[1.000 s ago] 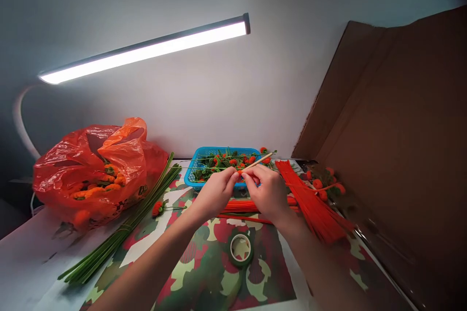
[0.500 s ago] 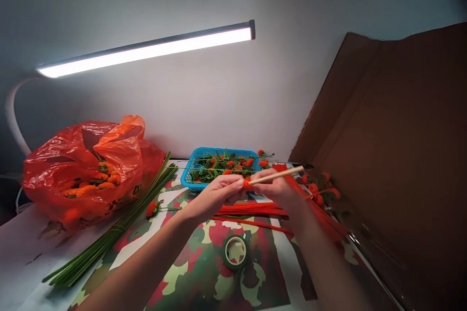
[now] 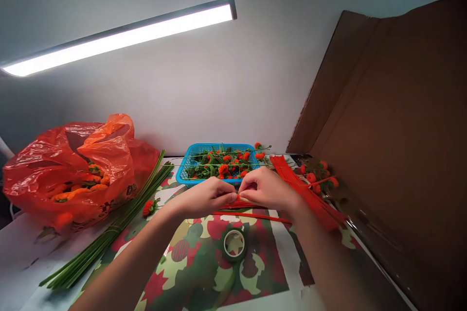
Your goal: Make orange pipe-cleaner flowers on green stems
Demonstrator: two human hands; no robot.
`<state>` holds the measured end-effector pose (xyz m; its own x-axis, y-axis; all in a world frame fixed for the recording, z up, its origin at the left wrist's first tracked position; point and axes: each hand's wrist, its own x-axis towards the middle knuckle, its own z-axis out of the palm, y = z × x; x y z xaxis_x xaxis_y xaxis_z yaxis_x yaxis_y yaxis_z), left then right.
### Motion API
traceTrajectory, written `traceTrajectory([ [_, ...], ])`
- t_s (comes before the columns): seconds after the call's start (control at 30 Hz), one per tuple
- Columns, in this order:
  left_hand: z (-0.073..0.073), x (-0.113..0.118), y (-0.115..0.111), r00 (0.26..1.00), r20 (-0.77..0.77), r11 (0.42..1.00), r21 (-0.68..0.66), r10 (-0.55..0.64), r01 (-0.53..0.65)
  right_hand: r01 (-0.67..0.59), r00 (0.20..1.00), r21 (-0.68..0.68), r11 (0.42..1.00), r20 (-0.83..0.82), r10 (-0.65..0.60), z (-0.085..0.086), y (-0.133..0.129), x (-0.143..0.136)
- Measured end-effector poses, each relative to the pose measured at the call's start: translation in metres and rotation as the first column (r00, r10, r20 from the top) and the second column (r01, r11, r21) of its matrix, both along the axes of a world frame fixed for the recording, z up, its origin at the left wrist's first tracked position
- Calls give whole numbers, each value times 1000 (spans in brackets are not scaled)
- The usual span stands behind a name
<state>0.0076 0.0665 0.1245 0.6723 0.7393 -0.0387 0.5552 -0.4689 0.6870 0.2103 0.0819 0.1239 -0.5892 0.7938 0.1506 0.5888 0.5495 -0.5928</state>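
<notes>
At frame centre your left hand (image 3: 204, 198) and right hand (image 3: 264, 188) pinch a red pipe cleaner (image 3: 239, 200); loosen, and I judge it slips.

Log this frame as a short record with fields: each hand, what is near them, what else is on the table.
left hand: fingertips pinched on a small orange piece, meeting the right hand
right hand: pinched on the same piece; the grip itself is too small to read
below hands: roll of green tape on a camouflage-print sheet
behind hands: blue basket of orange-and-green pieces
right: bundle of orange stems, cardboard
left: green stems, orange plastic bag
</notes>
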Motion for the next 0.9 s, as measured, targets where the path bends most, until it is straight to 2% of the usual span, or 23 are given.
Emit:
traceTrajectory([
  [0.1,-3,1,0,991,-46,990,68,123,-120,120,991,234,965,33,-131,0,-6,-8],
  [0.23,-9,4,2,951,-14,938,171,309,-302,205,963,490,847,52,-263,-3,-9,-20],
  [0.33,-11,8,4,908,103,893,165,406,-418,247,950,623,742,-6,-312,-10,-10,-29],
  [0.4,-10,11,4,873,237,882,106,426,-459,313,946,632,709,-140,-292,-15,-10,-34],
  [0.47,-8,14,4,823,388,889,19,415,-458,377,923,587,716,-301,-239,-19,-12,-38],
  [0.57,-5,16,4,695,576,897,-181,430,-404,415,849,430,802,-501,-171,-20,-13,-40],
  [0.63,-4,15,5,602,655,890,-325,457,-321,374,772,247,894,-617,-153,-19,-10,-39],
  [0.7,-4,11,5,560,704,896,-393,437,-206,248,694,45,968,-706,-144,-17,-5,-35],
  [0.77,-4,6,5,588,721,916,-391,366,-90,59,679,-116,991,-724,-126,-16,3,-28],
  [0.83,-4,0,4,660,703,932,-362,265,11,-119,748,-222,968,-661,-59,-13,9,-19],
  [0.9,-3,-6,3,751,640,938,-337,163,84,-237,825,-280,930,-563,40,-9,12,-11],
])
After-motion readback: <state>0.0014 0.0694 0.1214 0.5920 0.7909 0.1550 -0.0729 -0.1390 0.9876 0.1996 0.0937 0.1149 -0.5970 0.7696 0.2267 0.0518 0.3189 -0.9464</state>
